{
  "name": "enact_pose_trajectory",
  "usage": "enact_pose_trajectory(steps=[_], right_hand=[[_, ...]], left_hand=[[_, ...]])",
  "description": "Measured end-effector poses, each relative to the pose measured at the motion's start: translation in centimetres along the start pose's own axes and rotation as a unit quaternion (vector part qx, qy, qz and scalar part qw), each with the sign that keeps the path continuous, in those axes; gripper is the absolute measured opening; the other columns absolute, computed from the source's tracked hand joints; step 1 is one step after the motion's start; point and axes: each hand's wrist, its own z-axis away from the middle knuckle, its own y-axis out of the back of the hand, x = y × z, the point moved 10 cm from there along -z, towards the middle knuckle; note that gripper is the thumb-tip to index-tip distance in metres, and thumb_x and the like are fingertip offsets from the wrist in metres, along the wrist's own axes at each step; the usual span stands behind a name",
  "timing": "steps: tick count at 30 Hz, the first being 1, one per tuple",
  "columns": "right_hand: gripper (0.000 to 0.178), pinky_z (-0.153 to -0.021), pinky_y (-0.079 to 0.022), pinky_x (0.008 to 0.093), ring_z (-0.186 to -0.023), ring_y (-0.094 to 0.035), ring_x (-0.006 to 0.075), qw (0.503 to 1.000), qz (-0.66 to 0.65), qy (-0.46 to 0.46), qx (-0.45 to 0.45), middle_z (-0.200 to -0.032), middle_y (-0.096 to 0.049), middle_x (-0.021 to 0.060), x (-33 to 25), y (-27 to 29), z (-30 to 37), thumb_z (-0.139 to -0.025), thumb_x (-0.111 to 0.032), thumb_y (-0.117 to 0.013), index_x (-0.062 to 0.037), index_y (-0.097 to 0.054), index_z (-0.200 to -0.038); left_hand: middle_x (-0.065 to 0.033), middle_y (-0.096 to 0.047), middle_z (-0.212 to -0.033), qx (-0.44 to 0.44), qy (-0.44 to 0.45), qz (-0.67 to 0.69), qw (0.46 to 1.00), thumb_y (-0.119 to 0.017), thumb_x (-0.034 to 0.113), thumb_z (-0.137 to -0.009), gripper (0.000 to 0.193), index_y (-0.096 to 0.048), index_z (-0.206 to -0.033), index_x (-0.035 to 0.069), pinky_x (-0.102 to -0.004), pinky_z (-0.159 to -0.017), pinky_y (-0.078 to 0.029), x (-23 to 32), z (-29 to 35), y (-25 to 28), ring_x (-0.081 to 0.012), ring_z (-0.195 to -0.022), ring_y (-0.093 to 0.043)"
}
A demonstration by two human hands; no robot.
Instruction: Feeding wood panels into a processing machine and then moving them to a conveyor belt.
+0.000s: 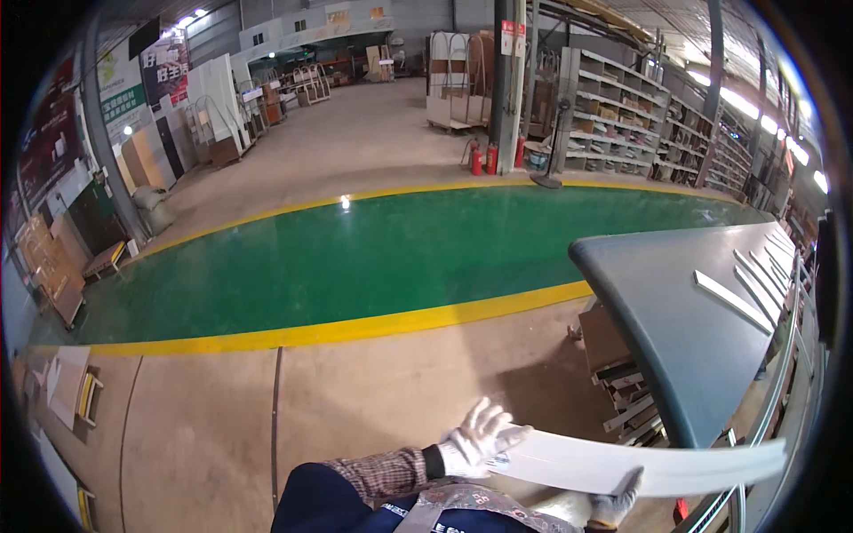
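A long white strip panel [640, 468] stretches to the right in front of my body, looking bowed in this view. My right hand [617, 502], in a grey-and-white glove, grips its lower edge, the thumb lying over the front; the other fingers are hidden behind. At the panel's left end is my left hand [480, 437] in a white glove, fingers stretched out and apart. Its palm side is against or very near that end, beside a small blue-and-white mark. I cannot tell how firmly it touches.
To the right stands a dark grey-topped table [684, 306] with several white strips [733, 302] on it. Metal rails [782, 391] run along its right side. A green floor lane [355, 266] edged in yellow lies ahead. Farther back are fire extinguishers [484, 160], a fan and shelving [613, 111].
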Motion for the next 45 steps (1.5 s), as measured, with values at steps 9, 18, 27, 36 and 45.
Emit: enact_pose_trajectory(steps=[9, 18, 27, 36, 45], right_hand=[[0.035, -0.108, -0.046, 0.0485, -0.119, -0.061, 0.0306, 0.991, 0.017, -0.127, -0.035, -0.127, -0.067, 0.012, 10.2, -4.9, -27.7, -0.101, -0.025, -0.065, -0.0044, -0.062, -0.129], [0.031, -0.077, -0.059, 0.0308, -0.087, -0.069, 0.0149, 0.983, 0.182, -0.004, 0.027, -0.107, -0.072, 0.0094, 0.4, -6.2, -35.4, -0.099, -0.02, -0.068, -0.0013, -0.063, -0.123], [0.032, -0.091, -0.058, 0.0466, -0.101, -0.07, 0.0296, 0.956, -0.033, 0.151, 0.248, -0.114, -0.071, 0.0156, -1.5, 13.3, -17.1, -0.101, -0.019, -0.063, -0.0035, -0.061, -0.128], [0.017, -0.073, -0.06, 0.0458, -0.079, -0.07, 0.0299, 0.741, -0.173, 0.361, 0.539, -0.095, -0.072, 0.0138, 12.2, 29.4, 18.2, -0.098, -0.023, -0.065, -0.0069, -0.065, -0.104], [0.035, -0.092, -0.057, 0.0525, -0.104, -0.069, 0.0371, 0.638, -0.3, 0.548, 0.45, -0.119, -0.069, 0.0204, 25.7, 32.0, 40.4, -0.106, -0.026, -0.047, -0.0024, -0.06, -0.128]], left_hand=[[-0.0097, -0.054, -0.11, -0.061, 0.086, -0.028, 0.994, -0.075, 0.058, -0.073, 0.084, -0.055, -0.145, 0.022, -0.0508, -0.084, -0.047, -12.2, -13.1, -10.8, -0.0311, -0.096, -0.056], [-0.0219, -0.051, -0.123, -0.283, 0.1, -0.023, 0.953, -0.087, 0.053, -0.062, 0.124, -0.023, -0.162, 0.016, -0.0565, -0.102, -0.04, -13.0, -29.5, -23.1, -0.0401, -0.113, -0.054], [-0.0262, -0.05, -0.136, -0.312, -0.001, 0.024, 0.95, -0.087, 0.057, -0.061, 0.127, -0.024, -0.162, 0.013, -0.0556, -0.108, -0.04, -3.8, -60.7, -37.7, -0.0428, -0.126, -0.051], [-0.0219, -0.039, -0.154, -0.11, -0.144, 0.137, 0.974, -0.084, 0.048, -0.077, 0.117, -0.011, -0.166, 0.023, -0.0554, -0.117, -0.033, 15.6, -67.9, -34.4, -0.042, -0.141, -0.042], [-0.0248, -0.039, -0.154, -0.104, -0.536, 0.345, 0.763, -0.083, 0.04, -0.077, 0.097, -0.036, -0.159, 0.018, -0.0542, -0.119, -0.028, 55.1, -27.1, -14.9, -0.0427, -0.141, -0.038]])
